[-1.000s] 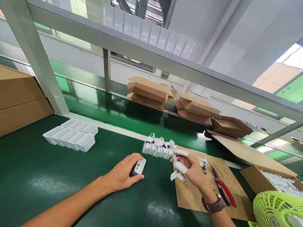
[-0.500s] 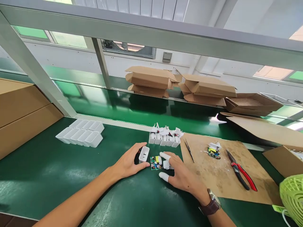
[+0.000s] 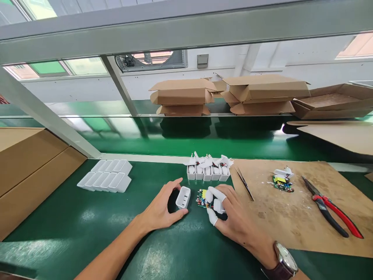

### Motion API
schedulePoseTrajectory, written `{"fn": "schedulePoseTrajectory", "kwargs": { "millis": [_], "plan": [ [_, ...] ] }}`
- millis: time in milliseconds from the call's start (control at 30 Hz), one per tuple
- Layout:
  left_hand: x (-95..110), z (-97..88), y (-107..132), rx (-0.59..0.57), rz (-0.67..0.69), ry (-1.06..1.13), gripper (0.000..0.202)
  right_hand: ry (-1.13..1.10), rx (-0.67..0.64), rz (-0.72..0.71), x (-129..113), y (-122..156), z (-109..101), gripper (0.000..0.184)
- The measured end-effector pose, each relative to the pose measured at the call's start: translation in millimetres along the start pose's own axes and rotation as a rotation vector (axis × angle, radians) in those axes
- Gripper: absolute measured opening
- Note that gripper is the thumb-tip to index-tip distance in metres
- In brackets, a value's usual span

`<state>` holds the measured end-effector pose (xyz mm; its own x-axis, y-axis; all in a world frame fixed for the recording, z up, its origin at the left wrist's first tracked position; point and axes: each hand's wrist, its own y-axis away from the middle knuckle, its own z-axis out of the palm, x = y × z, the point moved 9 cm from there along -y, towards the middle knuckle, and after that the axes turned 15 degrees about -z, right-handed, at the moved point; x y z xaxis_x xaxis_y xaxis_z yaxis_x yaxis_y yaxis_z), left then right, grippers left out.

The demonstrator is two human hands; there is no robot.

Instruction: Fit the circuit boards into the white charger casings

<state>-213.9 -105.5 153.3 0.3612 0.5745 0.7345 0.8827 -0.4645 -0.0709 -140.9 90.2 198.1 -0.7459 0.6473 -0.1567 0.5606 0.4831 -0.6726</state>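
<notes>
My left hand (image 3: 159,210) curves around a white charger housing (image 3: 183,197) that stands on the green table, its slotted end facing up. Thumb and fingers are apart at either side of it, with a gap by the palm; firm contact does not show. My right hand (image 3: 233,214), with white finger cots on thumb and index finger, pinches a small charger circuit board (image 3: 204,198) by its white parts. Yellow, green and white components show on the board, just right of the housing. The fingers partly cover its right end.
Behind my hands stands a row of filled white housings (image 3: 208,173). Empty white housings (image 3: 106,175) sit at left. On a cardboard sheet (image 3: 262,229) lie tweezers (image 3: 244,184), another circuit board (image 3: 282,183) and red-black pliers (image 3: 330,208). Cardboard boxes (image 3: 180,91) line the back shelf.
My right thumb and index finger have closed on the circuit board, which has shifted and tilted slightly. The left hand stays around the housing. The camera view has turned a little.
</notes>
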Motion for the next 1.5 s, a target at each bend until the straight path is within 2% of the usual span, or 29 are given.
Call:
{"fn": "schedulePoseTrajectory", "kwargs": {
  "millis": [67, 167, 233, 300, 400, 533, 633, 767, 900, 967, 1067, 1167, 1333, 1500],
  "plan": [
    [-1.6, -11.0, -1.5, 0.064, 0.021, -0.015, 0.072, 0.016, 0.024, -0.004, -0.3, -0.3, -2.8, 0.053],
    [-10.8, -37.9, -3.9, 0.264, 0.000, -0.039, 0.055, 0.031, 0.046, -0.005, -0.8, 0.6, -3.4, 0.056],
    [-14.3, -48.2, -5.1, 0.334, 0.000, -0.034, 0.048, 0.036, 0.046, -0.003, -1.5, 0.7, -2.8, 0.058],
    [-12.6, -46.4, -7.3, 0.321, 0.018, -0.044, 0.048, 0.041, 0.045, 0.002, -2.0, -0.1, -3.1, 0.057],
    [-5.3, -31.7, -10.6, 0.248, 0.041, -0.114, 0.050, 0.060, 0.050, -0.004, -4.1, -3.0, -6.0, 0.047],
    [6.6, -19.4, -8.9, 0.180, 0.092, -0.095, 0.024, 0.094, 0.079, -0.026, -8.0, -6.8, -10.7, 0.033],
    [13.0, -10.1, -5.3, 0.100, 0.105, -0.059, 0.030, 0.088, 0.107, -0.028, -9.7, -7.7, -12.7, 0.033],
    [23.4, 0.4, 1.1, 0.074, 0.141, -0.018, 0.030, 0.068, 0.173, -0.037, -13.1, -8.0, -19.1, 0.045],
    [20.0, 12.0, 2.0, 0.043, 0.089, -0.006, 0.071, 0.014, 0.237, -0.031, -16.4, -8.3, -26.0, 0.059],
    [16.2, 13.7, 2.3, 0.058, 0.070, -0.009, 0.078, -0.058, 0.223, -0.044, -19.9, -8.9, -23.4, 0.062],
    [21.9, 13.1, 6.7, 0.078, 0.162, 0.011, 0.077, -0.109, 0.173, -0.100, -29.3, -9.1, -16.6, 0.063],
    [31.4, 9.2, 11.3, 0.108, 0.252, 0.010, 0.079, -0.053, 0.130, -0.112, -34.4, -8.5, -11.7, 0.067],
    [41.7, 4.7, 12.9, 0.131, 0.309, -0.022, 0.082, -0.021, 0.097, -0.111, -37.3, -9.6, -8.7, 0.066],
    [41.9, 6.9, 12.9, 0.117, 0.309, -0.052, 0.084, 0.020, 0.068, -0.091, -35.8, -8.6, -6.3, 0.064]
  ]
}}
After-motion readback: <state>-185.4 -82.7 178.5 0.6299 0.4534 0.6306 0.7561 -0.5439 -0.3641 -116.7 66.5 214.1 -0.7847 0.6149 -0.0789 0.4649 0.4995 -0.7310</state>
